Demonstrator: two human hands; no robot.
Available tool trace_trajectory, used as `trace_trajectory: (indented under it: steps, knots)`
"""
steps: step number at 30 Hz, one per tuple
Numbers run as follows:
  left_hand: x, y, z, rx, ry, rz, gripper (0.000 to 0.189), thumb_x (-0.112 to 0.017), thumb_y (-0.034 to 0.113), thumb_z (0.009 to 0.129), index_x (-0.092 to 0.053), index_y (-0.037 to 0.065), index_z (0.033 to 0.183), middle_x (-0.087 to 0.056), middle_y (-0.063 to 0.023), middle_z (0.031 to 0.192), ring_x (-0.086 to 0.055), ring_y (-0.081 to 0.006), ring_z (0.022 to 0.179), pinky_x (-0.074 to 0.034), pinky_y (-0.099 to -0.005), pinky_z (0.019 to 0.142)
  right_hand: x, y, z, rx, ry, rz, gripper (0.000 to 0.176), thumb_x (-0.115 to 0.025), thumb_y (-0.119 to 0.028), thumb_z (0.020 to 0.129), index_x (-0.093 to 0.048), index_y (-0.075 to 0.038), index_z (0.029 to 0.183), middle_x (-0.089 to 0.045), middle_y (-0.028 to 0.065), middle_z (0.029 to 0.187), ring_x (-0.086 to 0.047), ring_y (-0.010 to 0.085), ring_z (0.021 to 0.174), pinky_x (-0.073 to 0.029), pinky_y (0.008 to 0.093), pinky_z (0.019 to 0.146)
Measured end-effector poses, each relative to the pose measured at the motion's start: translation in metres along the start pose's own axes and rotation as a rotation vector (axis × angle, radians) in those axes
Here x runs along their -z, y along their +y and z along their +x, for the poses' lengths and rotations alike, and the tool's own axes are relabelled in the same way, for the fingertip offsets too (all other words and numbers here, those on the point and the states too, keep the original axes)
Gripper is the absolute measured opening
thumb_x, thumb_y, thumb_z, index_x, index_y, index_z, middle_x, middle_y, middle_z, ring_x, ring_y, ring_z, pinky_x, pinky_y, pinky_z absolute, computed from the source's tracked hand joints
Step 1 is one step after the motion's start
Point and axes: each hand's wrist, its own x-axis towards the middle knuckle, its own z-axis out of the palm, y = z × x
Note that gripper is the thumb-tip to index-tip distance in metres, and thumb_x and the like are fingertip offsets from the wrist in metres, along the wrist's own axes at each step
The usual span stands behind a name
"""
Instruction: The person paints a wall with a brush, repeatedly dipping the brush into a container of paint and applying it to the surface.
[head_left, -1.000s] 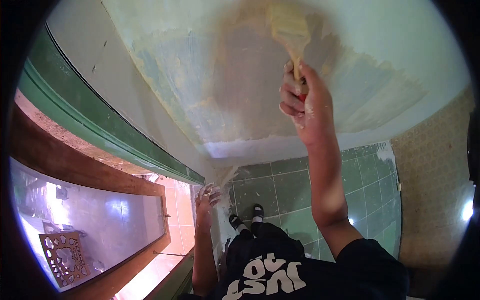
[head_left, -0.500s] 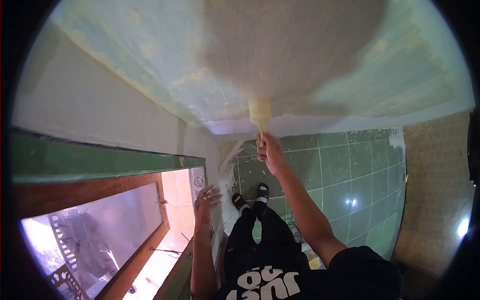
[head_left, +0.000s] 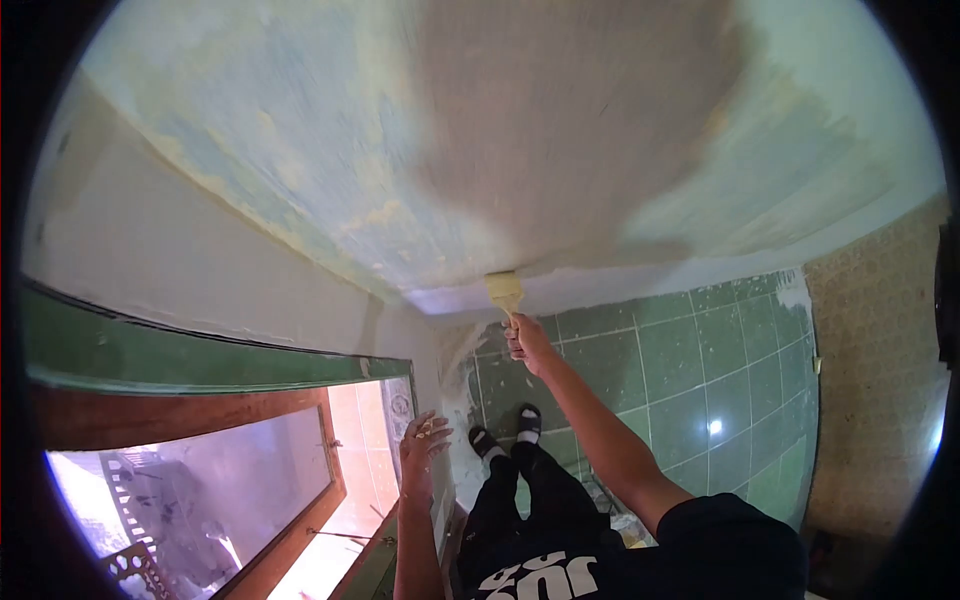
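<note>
My right hand [head_left: 530,342] is closed round the handle of a pale yellow putty knife [head_left: 505,290]. The knife's wide blade points up at the lower part of a patchy wall [head_left: 330,170], coated in whitish, pale blue and yellowish tones. Whether the blade edge touches the wall is hard to tell. My left hand [head_left: 424,446] hangs beside the window opening, fingers loosely apart, with pale smears on them. It holds nothing that I can see.
Green floor tiles [head_left: 672,350] with white specks lie below, under my sandalled feet [head_left: 529,420]. An open wood-framed window [head_left: 330,440] is at the left, below a green band [head_left: 200,355]. A brown patterned surface [head_left: 875,400] borders the right side. A large shadow falls on the wall.
The putty knife and my right hand have moved down in the view, the blade now tilted slightly. My left hand sits a little lower and further right. The whole view has shifted upward.
</note>
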Motion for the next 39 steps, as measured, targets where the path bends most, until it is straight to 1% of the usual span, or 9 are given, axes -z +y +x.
trace_trajectory:
  steps: [11,15,17,19,22,27,32,34,39]
  knots:
    - [0.003,0.044,-0.036,-0.156,-0.081,-0.053,0.051,-0.056,0.041,0.096,-0.052,0.009,0.135,-0.063,-0.0099,0.119,-0.063,-0.0249,0.107,-0.048,-0.0401,0.089,-0.145,-0.171,-0.253,0.383,-0.253,0.028,0.021,-0.054,-0.029,0.095,-0.056,-0.008,0.093,-0.04,-0.0058,0.066,-0.03,0.004,0.046,-0.023,0.0225,0.04]
    - [0.012,0.046,-0.048,-0.142,-0.058,-0.047,0.052,-0.055,0.043,0.096,-0.052,0.009,0.135,-0.063,-0.01,0.12,-0.063,-0.0252,0.108,-0.047,-0.0407,0.089,-0.192,-0.225,-0.328,0.496,-0.219,0.042,0.025,-0.053,-0.031,0.098,-0.058,-0.007,0.099,-0.04,-0.0051,0.068,-0.031,0.0038,0.048,-0.024,0.0216,0.043]
    - [0.022,0.037,-0.053,-0.165,-0.052,-0.081,0.045,-0.053,0.036,0.1,-0.053,0.006,0.133,-0.064,-0.0112,0.12,-0.064,-0.023,0.107,-0.05,-0.0386,0.087,-0.209,-0.238,-0.354,0.51,-0.208,0.027,0.026,-0.052,-0.032,0.099,-0.058,-0.006,0.101,-0.04,-0.0049,0.069,-0.031,0.0036,0.049,-0.024,0.0212,0.044]
    - [0.032,0.021,-0.062,-0.16,-0.05,-0.129,0.045,-0.052,0.036,0.1,-0.053,0.007,0.133,-0.064,-0.0113,0.12,-0.064,-0.0231,0.107,-0.05,-0.0386,0.087,-0.217,-0.242,-0.364,0.665,-0.293,0.025,0.026,-0.051,-0.031,0.1,-0.058,-0.006,0.102,-0.04,-0.0052,0.069,-0.029,0.0034,0.049,-0.022,0.0214,0.043]
    - [0.04,0.013,-0.05,-0.168,-0.025,-0.166,0.043,-0.052,0.035,0.1,-0.053,0.008,0.134,-0.064,-0.0113,0.12,-0.064,-0.0234,0.106,-0.05,-0.0388,0.087,-0.221,-0.246,-0.363,0.733,-0.393,0.001,0.023,-0.051,-0.031,0.1,-0.058,-0.009,0.102,-0.038,-0.007,0.066,-0.029,0.0041,0.049,-0.024,0.0234,0.045]
    - [0.045,0.001,-0.04,-0.062,0.03,-0.131,0.042,-0.052,0.033,0.1,-0.053,0.007,0.134,-0.064,-0.0113,0.121,-0.064,-0.024,0.106,-0.051,-0.0387,0.087,-0.209,-0.19,-0.25,0.631,-0.283,0.018,0.026,-0.05,-0.037,0.102,-0.056,-0.011,0.1,-0.035,-0.0074,0.065,-0.028,0.0039,0.049,-0.023,0.0217,0.045]
    - [0.051,0.0,-0.042,-0.086,0.067,-0.146,0.044,-0.053,0.033,0.1,-0.053,0.005,0.134,-0.065,-0.0114,0.119,-0.065,-0.0232,0.106,-0.05,-0.037,0.089,-0.137,-0.054,-0.103,0.559,-0.219,0.041,0.033,-0.05,-0.044,0.104,-0.05,-0.014,0.089,-0.036,-0.0088,0.065,-0.028,0.0026,0.049,-0.024,0.0212,0.045]
    - [0.054,-0.005,-0.04,-0.066,0.079,-0.106,0.046,-0.054,0.035,0.1,-0.053,0.004,0.133,-0.065,-0.0112,0.118,-0.065,-0.022,0.106,-0.05,-0.0365,0.088,-0.103,0.005,-0.041,0.481,-0.089,0.004,0.034,-0.049,-0.043,0.104,-0.048,-0.015,0.085,-0.036,-0.0087,0.063,-0.03,0.0028,0.048,-0.025,0.0221,0.043]
    - [0.079,-0.048,-0.03,0.003,0.146,-0.1,0.057,-0.059,0.041,0.096,-0.049,0.004,0.138,-0.064,-0.0156,0.122,-0.066,-0.029,0.106,-0.052,-0.0426,0.09,-0.033,0.117,0.077,0.302,0.041,-0.046,0.037,-0.049,-0.043,0.103,-0.049,-0.013,0.081,-0.037,-0.0045,0.058,-0.038,0.0069,0.043,-0.029,0.0269,0.039]
